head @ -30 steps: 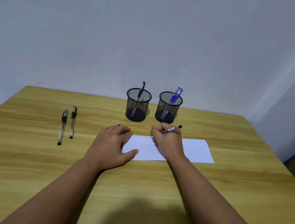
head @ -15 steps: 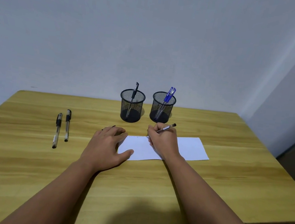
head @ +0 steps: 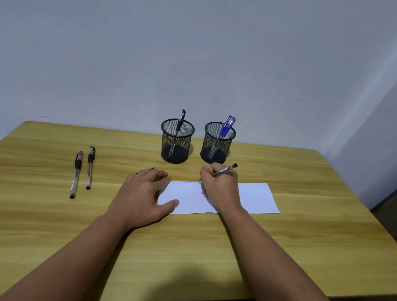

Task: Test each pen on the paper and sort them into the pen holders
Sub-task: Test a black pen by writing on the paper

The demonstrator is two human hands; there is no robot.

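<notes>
Right hand (head: 222, 190) gripping pen (head: 225, 170), tip at paper (head: 259, 197)

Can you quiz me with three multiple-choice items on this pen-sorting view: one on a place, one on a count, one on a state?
1. Where do the blue pens stand?
A. in the right holder
B. in the left holder
C. flat on the paper

2. How many pens lie loose at the table's left?
A. none
B. two
C. five

3. What is the right hand doing?
A. resting open on the table
B. holding a pen to the paper
C. lifting a holder

Answers: 1 A, their blue caps rise out of the right holder. 2 B, two loose pens lie side by side on the table. 3 B, it grips a pen with the tip down on the paper.
</notes>
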